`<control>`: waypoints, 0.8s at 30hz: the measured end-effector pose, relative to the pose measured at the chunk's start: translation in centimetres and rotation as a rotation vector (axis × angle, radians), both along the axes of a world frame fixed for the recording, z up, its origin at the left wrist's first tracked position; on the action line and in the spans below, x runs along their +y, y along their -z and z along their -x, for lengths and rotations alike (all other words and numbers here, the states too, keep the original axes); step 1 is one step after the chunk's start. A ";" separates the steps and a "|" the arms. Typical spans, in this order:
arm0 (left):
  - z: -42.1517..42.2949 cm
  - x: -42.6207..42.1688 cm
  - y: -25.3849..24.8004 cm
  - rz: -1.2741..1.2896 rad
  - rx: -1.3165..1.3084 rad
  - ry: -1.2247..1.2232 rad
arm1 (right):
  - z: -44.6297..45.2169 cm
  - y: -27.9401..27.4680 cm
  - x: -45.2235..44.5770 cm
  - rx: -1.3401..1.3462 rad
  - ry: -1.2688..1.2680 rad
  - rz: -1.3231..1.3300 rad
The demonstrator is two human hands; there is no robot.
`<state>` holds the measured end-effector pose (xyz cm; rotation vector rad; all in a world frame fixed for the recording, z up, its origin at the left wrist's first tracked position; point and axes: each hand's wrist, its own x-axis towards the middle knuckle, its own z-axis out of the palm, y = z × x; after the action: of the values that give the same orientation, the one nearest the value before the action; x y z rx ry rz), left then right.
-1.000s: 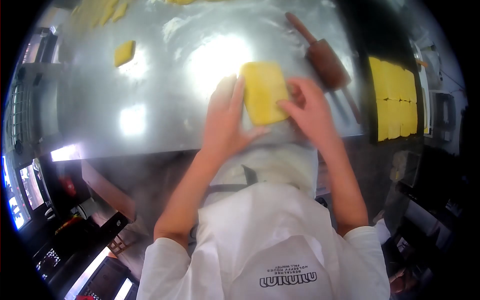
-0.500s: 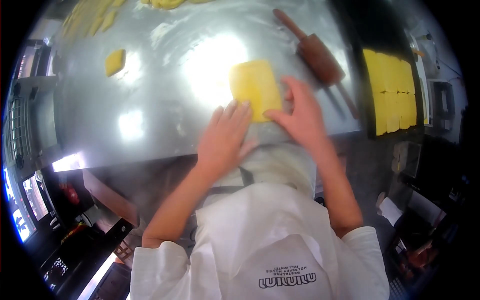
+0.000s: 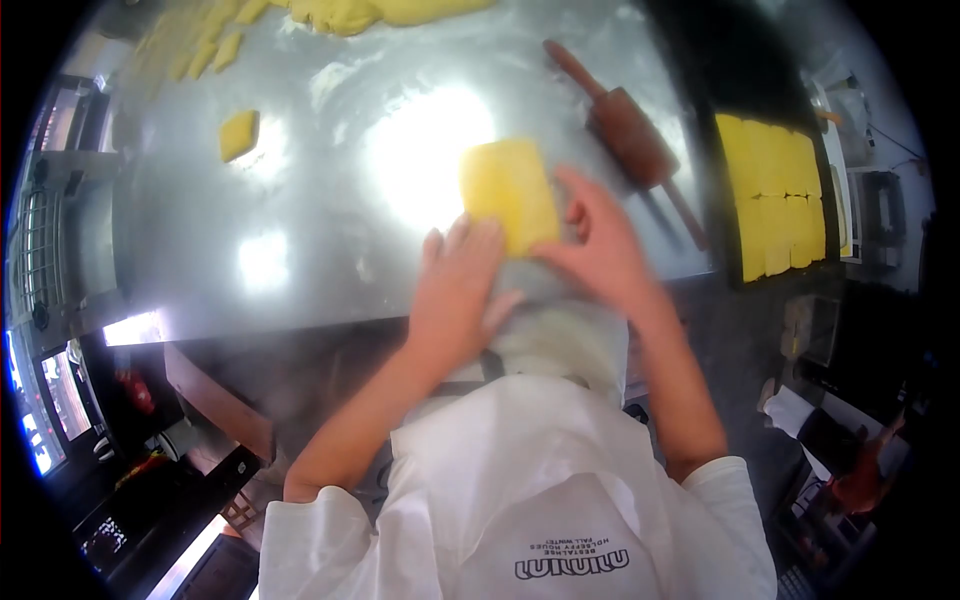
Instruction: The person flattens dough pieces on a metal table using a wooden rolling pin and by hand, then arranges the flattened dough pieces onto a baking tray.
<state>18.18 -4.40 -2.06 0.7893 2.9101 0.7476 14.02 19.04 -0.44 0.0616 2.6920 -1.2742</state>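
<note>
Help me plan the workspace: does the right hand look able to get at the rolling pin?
Probably yes: the rolling pin lies just beyond the right hand, nothing visible between them, though that hand is at the dough sheet.

Yellow dough sheet (image 3: 510,195), reddish-brown rolling pin (image 3: 633,138), white apron (image 3: 530,460) (black lettering), silver-grey table (image 3: 330,230)

Your left hand (image 3: 458,290) lies at the near-left corner of the yellow dough sheet (image 3: 510,195), and your right thumb touches its near edge. The rolling pin (image 3: 634,138) rests beyond your right hand (image 3: 600,240).
</note>
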 end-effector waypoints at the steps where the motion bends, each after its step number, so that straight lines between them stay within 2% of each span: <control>1: -0.2 -0.1 -0.3 -0.023 0.012 -0.031 | -0.2 0.0 0.7 -0.112 0.040 0.124; 2: 0.2 0.1 -0.6 -0.047 0.032 -0.046 | -0.1 0.3 0.9 -0.039 0.156 0.270; 5: 3.0 2.4 -0.9 -0.114 0.074 -0.085 | 0.4 1.9 2.1 0.114 0.249 0.297; 9: 5.5 6.0 0.4 -0.113 0.081 -0.091 | -0.4 3.6 2.0 0.294 0.231 0.147; 13: 5.2 6.6 1.4 -0.045 0.113 -0.087 | -0.7 4.2 2.0 0.308 0.300 0.255; 16: 5.6 6.4 0.7 -0.018 0.054 -0.065 | 0.0 4.0 1.8 0.331 0.280 0.166; 19: 6.1 5.7 0.4 -0.031 0.050 -0.071 | 0.5 3.7 1.5 0.288 0.339 0.306; 22: 5.8 3.0 -1.2 -0.581 -0.087 -0.384 | 1.3 0.3 0.8 0.189 0.304 0.547; 24: 5.7 1.4 -1.0 -0.770 -0.097 -0.525 | 2.6 -2.7 0.2 0.060 0.239 0.969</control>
<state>12.51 -3.04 -1.09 -0.0495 2.7122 1.9379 11.47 19.26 2.29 0.2231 1.8539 -2.5108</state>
